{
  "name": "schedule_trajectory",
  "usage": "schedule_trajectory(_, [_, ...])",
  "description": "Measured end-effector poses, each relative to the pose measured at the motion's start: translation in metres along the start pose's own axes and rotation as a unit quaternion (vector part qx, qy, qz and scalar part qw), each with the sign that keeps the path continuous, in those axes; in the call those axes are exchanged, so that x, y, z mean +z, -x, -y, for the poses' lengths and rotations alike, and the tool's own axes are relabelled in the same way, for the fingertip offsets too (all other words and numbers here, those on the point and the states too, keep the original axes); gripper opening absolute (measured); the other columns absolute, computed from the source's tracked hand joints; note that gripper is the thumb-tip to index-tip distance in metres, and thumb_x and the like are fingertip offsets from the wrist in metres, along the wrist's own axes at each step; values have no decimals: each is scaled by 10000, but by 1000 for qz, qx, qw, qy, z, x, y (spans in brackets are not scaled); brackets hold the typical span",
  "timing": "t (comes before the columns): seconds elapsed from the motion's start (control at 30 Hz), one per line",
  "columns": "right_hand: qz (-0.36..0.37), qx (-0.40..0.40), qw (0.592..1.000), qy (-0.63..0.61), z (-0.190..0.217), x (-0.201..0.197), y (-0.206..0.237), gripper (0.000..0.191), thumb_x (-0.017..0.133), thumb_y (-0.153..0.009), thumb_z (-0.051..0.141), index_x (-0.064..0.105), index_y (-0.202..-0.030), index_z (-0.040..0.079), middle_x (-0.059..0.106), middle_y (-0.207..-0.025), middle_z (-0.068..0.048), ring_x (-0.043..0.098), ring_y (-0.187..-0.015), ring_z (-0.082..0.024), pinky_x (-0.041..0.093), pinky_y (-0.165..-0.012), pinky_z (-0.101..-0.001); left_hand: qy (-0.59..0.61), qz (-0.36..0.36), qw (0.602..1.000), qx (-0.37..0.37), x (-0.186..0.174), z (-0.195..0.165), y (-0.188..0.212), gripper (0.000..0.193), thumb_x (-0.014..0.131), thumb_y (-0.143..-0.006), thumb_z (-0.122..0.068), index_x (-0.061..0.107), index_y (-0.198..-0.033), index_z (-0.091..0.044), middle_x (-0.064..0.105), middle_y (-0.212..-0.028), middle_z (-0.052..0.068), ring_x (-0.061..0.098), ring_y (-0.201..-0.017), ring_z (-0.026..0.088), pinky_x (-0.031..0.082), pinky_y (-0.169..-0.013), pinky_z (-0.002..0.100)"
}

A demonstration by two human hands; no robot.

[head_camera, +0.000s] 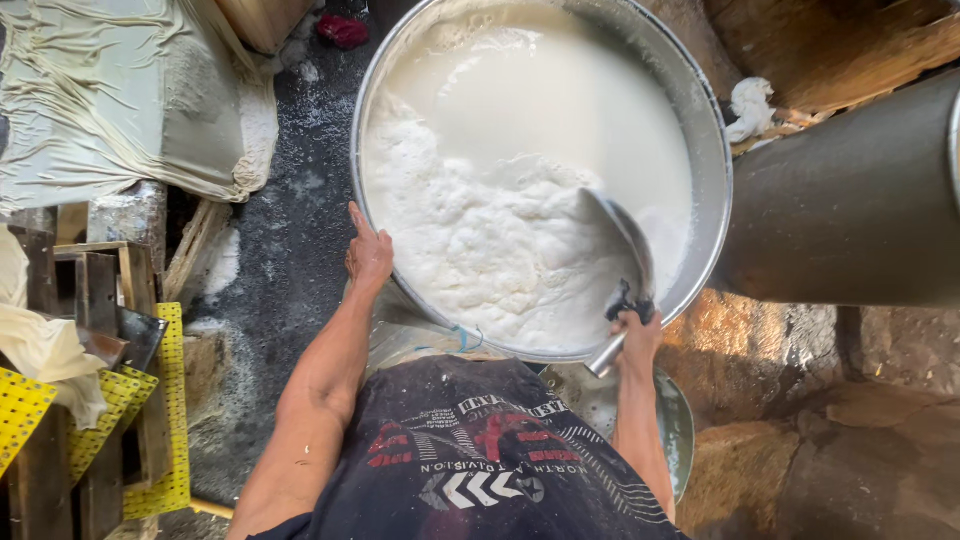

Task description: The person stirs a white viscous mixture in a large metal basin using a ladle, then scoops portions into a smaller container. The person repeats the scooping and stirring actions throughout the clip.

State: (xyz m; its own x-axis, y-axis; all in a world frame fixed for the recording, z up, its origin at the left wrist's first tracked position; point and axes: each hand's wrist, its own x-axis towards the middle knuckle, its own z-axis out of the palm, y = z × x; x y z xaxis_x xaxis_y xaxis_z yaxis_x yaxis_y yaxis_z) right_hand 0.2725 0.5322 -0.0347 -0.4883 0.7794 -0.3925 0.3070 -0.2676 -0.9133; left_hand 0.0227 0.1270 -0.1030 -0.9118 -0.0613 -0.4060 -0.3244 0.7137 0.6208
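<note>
floor: dark wet ground (pixel 290 250) | right: lit rock (pixel 800 400) | left: wooden frames (pixel 95 300), draped cloth (pixel 100 100)

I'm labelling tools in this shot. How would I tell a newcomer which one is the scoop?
Find the big round metal vat of white curdled liquid filling the top centre. At its lower right rim, the right hand grips a metal ladle whose bowl dips into the curds. It is the only handled utensil inside the vat.
</note>
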Motion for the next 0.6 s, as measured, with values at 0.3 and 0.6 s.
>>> schedule_trajectory(0.3, [-36,222,910,-347,-48,28,-17,119,596,-852,32,488,-831,79,504,-645,-26,521,-539,-163,527,-521,-335,8,-30,999,18,11,5,2,862,550,-1004,-269,-17,-1646,-169,713,-1022,322,688,-934,520,516,-880,578])
schedule_trajectory(0.6, [112,271,845,-448,-2,144,-80,182,609,-857,100,474,-736,94,489,-617,-27,521,-563,-170,526,-560,-330,-18,-14,999,-32,11,-2,3,853,514,-1014,-294,-43,-1647,-161,721,-973,305,706,-892,497,529,-846,576])
